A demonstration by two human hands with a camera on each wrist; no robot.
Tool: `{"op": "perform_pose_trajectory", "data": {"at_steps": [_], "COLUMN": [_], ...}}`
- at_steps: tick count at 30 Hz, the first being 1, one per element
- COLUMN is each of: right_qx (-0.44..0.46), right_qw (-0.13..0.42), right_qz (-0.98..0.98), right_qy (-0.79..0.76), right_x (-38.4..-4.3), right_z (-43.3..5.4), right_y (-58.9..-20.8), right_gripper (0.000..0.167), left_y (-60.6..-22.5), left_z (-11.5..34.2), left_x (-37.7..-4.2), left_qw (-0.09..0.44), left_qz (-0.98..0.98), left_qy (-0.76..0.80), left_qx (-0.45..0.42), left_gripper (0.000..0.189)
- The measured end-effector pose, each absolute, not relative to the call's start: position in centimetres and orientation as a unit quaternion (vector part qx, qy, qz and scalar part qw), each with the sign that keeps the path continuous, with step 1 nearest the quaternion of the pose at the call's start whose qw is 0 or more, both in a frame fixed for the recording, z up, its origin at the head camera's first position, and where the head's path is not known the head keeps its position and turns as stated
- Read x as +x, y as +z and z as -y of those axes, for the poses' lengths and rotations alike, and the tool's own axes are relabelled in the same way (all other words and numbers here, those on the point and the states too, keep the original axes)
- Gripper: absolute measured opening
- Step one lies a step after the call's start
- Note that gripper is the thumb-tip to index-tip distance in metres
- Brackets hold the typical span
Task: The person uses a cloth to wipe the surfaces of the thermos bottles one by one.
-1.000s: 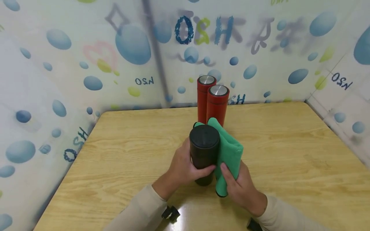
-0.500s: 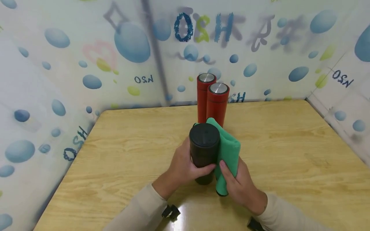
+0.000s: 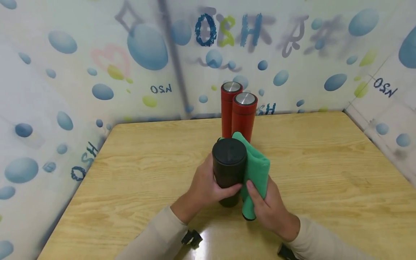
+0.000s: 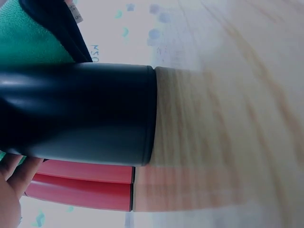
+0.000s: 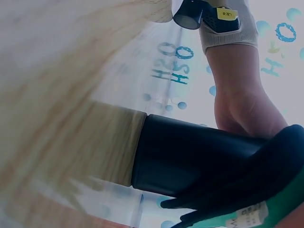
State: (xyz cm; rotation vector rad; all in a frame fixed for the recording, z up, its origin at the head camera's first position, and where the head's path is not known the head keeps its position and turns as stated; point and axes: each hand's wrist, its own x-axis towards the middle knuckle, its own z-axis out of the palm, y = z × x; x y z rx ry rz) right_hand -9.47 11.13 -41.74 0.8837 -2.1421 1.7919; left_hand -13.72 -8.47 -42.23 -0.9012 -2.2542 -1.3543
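Note:
My left hand grips a black cylindrical bottle from its left side, thumb across the front. The bottle stands upright, its base right at the table top in the left wrist view. My right hand holds a folded green cloth against the bottle's right side, thumb on the near face. Dark edging and a white label on the cloth show in the right wrist view. Fingers of the left hand reach under the bottle's side in the left wrist view. The cloth's far part is hidden behind the bottle.
Two red bottles with silver lids, a nearer one and a farther one, stand close together behind the black bottle. The wooden table meets a patterned wall at the back. A small black device sits at the left wrist.
The cloth and right hand have shifted slightly left against the black bottle, mostly in the first half second. The left hand keeps its grip. The head view has tilted slightly down.

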Motion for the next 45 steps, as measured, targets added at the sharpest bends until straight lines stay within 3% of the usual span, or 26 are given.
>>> {"op": "perform_pose_trajectory", "data": {"at_steps": [28, 45], "right_qx": [0.299, 0.31], "right_qw": [0.091, 0.133], "right_qz": [0.738, 0.725], "right_qy": [0.598, 0.6], "right_x": [-9.72, -9.68], "right_z": [-10.95, -11.02], "right_y": [-41.5, -41.5], "right_gripper": [0.051, 0.052], "left_y": [-42.48, -42.22], "left_z": [8.69, 8.57], "left_x": [-13.66, -13.86], "left_qw": [0.194, 0.189], "left_qz": [0.799, 0.799], "left_qy": [-0.473, -0.471], "left_qx": [-0.316, -0.322], "left_gripper": [0.081, 0.083]}}
